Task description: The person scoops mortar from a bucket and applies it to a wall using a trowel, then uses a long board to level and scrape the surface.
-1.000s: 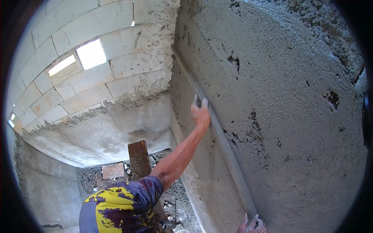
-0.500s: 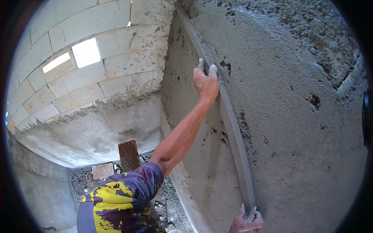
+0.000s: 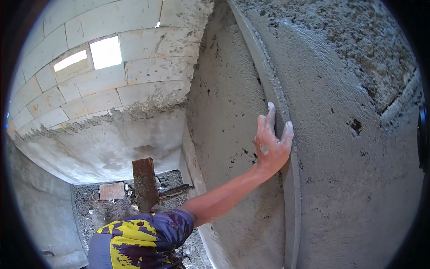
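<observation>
A long, narrow screed board (image 3: 292,215), grey with mortar, runs from the top of the picture down to the lower edge against the plastered wall (image 3: 345,193). My left hand (image 3: 272,145), smeared with mortar, grips it near its middle. The thumb and fingers straddle the board's edge. Wet grey plaster covers the wall on both sides of the board, with small pits and a dark hole right of it. My right hand is out of the picture.
Rough, coarse mortar (image 3: 376,40) covers the upper right wall. A pale block wall (image 3: 89,94) with bright openings stands at left. Below it, a brown plank (image 3: 145,184) and a flat reddish brick (image 3: 112,191) lie among rubble on the floor.
The screed board has shifted right across the wall, and its upper part now leans differently. My left hand has moved down and right with it. My right hand has left the lower edge of view.
</observation>
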Tool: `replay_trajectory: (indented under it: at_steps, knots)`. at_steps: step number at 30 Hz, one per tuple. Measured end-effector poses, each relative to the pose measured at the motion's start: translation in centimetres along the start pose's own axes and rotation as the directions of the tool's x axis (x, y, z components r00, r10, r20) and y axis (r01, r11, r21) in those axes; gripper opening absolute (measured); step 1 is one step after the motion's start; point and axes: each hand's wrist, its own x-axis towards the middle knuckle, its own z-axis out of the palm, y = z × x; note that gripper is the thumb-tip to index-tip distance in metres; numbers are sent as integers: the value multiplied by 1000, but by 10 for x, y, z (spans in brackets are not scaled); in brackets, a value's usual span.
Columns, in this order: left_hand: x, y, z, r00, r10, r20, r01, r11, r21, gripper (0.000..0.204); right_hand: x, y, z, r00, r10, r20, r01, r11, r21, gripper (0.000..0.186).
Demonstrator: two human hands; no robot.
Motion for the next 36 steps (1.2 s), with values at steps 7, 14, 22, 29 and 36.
replay_trajectory:
  at_steps: [7,14,22,29,36]
  knots:
    - [115,-33,3,979,33,-201,-30,999,16,57,122,-97,19,979,199,-53,-203,975,-88,49]
    - [155,-58,-3,969,-78,-236,100,992,82,59,182,-122,8,937,305,172,-323,942,87,63]
    - [144,-83,-9,951,-137,-278,167,982,88,59,169,-111,18,967,205,152,-224,968,113,68]
    - [93,-180,-37,906,-295,-303,320,947,36,60,161,-126,8,931,125,342,-150,988,46,61]
    - [13,-310,-75,809,-471,-350,510,860,21,59,143,-127,18,919,-42,392,-4,993,117,51]
